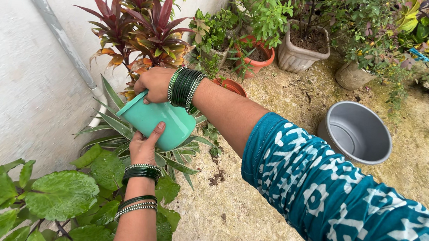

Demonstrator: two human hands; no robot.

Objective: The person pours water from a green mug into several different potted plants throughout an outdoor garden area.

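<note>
Head view is showing a grey tub (pixel 355 132) sitting well apart on the mossy ground while a mint-green mug (pixel 157 122) is tilting over the striped plant (pixel 117 128); right hand (pixel 154 83) fingers are gripping its rim, left hand (pixel 143 147) is supporting underneath. Tipping further, I judge, could flood the leaves.
</note>
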